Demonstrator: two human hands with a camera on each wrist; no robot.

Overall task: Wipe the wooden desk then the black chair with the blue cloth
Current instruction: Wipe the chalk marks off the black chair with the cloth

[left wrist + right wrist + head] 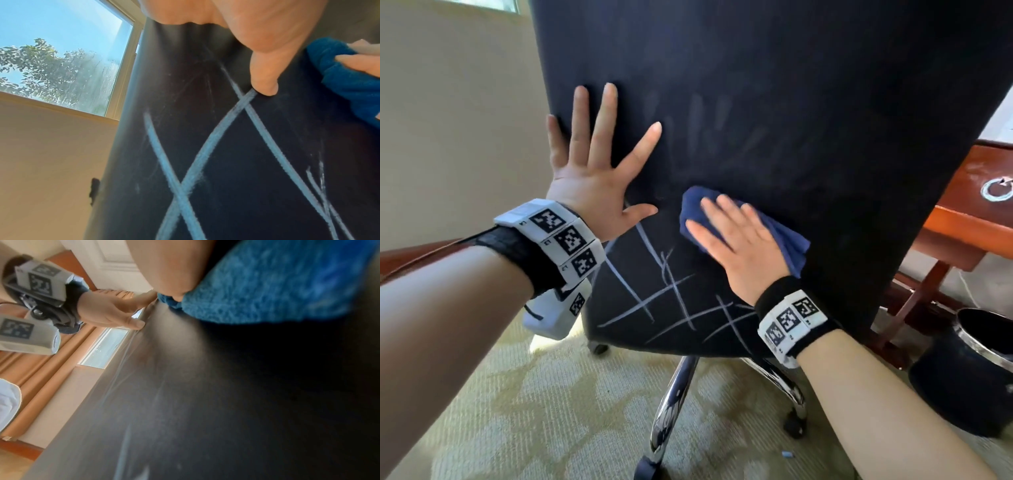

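The black chair (pixel 774 85) fills the head view, its back turned toward me, with white chalk lines (pixel 664 298) crossing its lower part. My left hand (pixel 599 161) lies flat on the back near its left edge, fingers spread. To its right, my right hand (pixel 736 246) presses the crumpled blue cloth (pixel 791 243) flat against the back with straight fingers. Smeared chalk shows above the cloth. The left wrist view shows the left thumb (pixel 265 76) on a chalk line (pixel 205 154) and the cloth (pixel 345 84) at right. In the right wrist view the cloth (pixel 277 288) sits under the palm.
The wooden desk (pixel 972 209) stands behind the chair at right, with a chalk ring drawn on it. A black waste bin (pixel 962 373) sits on the carpet at lower right. The chair's chrome base (pixel 671 407) and castors spread below. A beige wall and window (pixel 61 56) are at left.
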